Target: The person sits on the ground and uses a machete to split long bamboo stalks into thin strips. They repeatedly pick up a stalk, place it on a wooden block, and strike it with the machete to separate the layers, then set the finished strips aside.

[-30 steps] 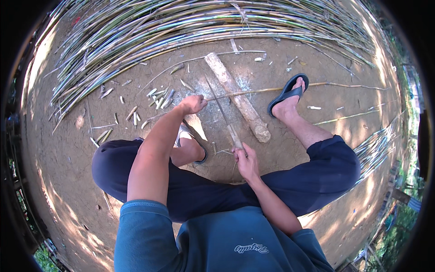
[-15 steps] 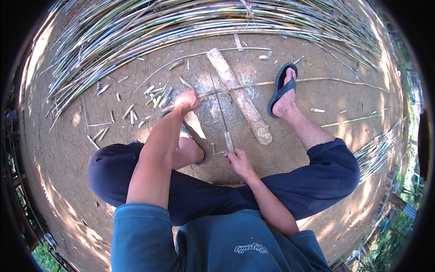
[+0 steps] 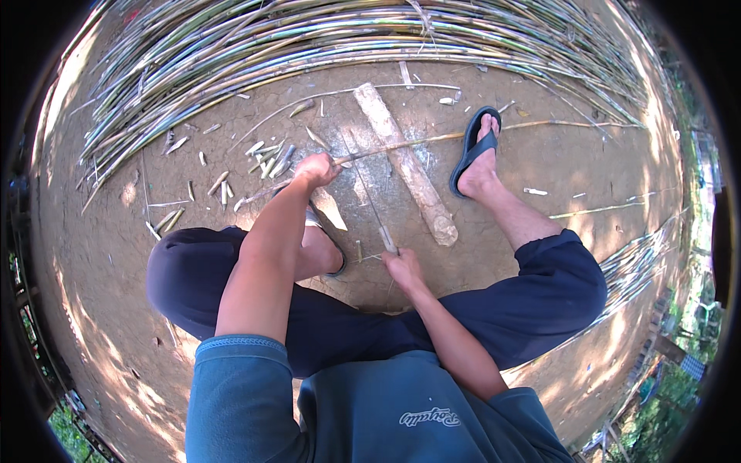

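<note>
Left hand: the left hand (image 3: pixel 316 168) is wrapped around a thin cane stalk (image 3: pixel 428 142), fingers curled in a firm hold close to the log's left side.
Right hand: the right hand (image 3: pixel 404 268) is clenched around the pale handle (image 3: pixel 388 240) of a long, thin-bladed tool (image 3: pixel 375 212), low and nearer the body.
Stalk and grip: the stalk comes out of the left fist on its right side and runs rightward, rising slightly; whether it also reaches past the fist on the left, I cannot tell.
Blade and stalk: the blade slants up and to the left from the right hand and crosses the stalk just beside the left fist; whether its edge is pressed into the stalk is too fine to make out.
Log: the stalk passes over a pale, rough log (image 3: pixel 405 162), which lies slantwise on the bare earth (image 3: pixel 490 235), right of the blade.
Right foot: farther along, the stalk meets the dark sandal (image 3: pixel 463 164) on the right foot, and its thin end shows again beyond.
Cut pieces: short lengths of cane (image 3: pixel 270 160) lie scattered to the left of the left hand, near but apart from it.
Cane pile: a broad heap of long canes (image 3: pixel 340 48) stretches across the ground beyond the hands.
Bundle: more thin canes (image 3: pixel 637 262) lie beyond the right knee.
</note>
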Demonstrator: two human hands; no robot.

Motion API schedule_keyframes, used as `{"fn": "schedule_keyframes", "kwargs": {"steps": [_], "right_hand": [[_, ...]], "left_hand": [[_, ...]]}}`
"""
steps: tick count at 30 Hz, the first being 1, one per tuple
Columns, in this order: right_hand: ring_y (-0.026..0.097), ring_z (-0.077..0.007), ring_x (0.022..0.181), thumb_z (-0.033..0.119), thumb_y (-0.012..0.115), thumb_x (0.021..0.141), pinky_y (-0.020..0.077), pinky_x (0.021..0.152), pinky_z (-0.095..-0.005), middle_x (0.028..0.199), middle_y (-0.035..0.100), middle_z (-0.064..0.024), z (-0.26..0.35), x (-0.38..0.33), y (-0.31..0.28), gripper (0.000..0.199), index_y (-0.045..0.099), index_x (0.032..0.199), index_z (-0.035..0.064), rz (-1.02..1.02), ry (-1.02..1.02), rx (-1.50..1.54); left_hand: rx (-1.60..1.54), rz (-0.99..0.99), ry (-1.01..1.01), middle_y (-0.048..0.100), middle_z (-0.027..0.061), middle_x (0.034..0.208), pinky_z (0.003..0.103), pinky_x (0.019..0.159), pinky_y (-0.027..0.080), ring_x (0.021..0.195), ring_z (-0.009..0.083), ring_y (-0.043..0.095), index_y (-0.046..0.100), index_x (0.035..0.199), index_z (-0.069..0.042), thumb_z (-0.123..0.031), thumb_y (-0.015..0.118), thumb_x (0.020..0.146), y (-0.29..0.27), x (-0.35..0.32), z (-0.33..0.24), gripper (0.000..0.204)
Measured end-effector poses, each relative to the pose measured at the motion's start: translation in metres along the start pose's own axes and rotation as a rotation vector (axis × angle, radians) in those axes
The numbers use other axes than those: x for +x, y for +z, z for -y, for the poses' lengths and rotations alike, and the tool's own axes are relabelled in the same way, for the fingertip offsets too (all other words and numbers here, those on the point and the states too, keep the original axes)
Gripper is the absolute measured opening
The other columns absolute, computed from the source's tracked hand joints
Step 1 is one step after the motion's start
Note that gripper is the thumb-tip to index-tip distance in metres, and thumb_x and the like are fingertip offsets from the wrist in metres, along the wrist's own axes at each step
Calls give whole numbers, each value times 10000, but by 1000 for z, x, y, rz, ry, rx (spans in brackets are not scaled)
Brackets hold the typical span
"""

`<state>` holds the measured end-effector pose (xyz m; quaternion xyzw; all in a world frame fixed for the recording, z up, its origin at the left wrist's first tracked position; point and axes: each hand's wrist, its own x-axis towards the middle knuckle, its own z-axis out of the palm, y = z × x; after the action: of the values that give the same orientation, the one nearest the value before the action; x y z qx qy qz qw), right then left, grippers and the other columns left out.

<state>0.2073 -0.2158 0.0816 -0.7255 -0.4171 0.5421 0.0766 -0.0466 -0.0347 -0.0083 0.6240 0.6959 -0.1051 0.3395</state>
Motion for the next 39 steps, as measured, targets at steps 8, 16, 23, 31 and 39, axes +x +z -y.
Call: {"fn": "schedule_keyframes", "kwargs": {"steps": [8,16,23,31,39], "right_hand": [[567,-215,539,606,580,839,425,542,-406,536,563,-112,7,11,-2,673,605,593,-20,-64,-69,-97],[637,-358,607,695,427,900,468,629,-465,557,570,-245,-2,-8,-15,857,592,597,-90,-93,45,-136],[624,-401,619,683,378,923,451,644,-486,570,552,-273,11,16,-20,873,581,607,-105,-45,26,-103],[591,-344,578,683,396,919,430,595,-467,550,533,-227,22,13,-24,851,591,615,-89,-80,-54,-232],[593,-392,542,597,437,949,433,588,-493,542,514,-293,21,-25,-41,810,584,621,-128,-26,-19,-167]], "left_hand": [[-24,14,7,663,201,1127,447,929,487,1073,368,622,681,1083,-56,-456,599,859,-9,0,-12,466],[-15,-16,45,680,219,1049,458,886,511,1000,375,652,710,1000,-33,-384,574,861,-17,-7,-22,401],[-11,-109,63,689,224,957,476,840,527,913,385,667,708,952,-32,-326,536,846,-7,5,-31,357],[-20,-132,-55,692,214,991,460,857,526,945,375,669,718,953,-37,-357,562,831,-5,14,-31,377],[-27,-146,-163,693,214,1018,436,843,533,963,356,678,713,976,-2,-285,535,844,-9,10,-44,359]]}}
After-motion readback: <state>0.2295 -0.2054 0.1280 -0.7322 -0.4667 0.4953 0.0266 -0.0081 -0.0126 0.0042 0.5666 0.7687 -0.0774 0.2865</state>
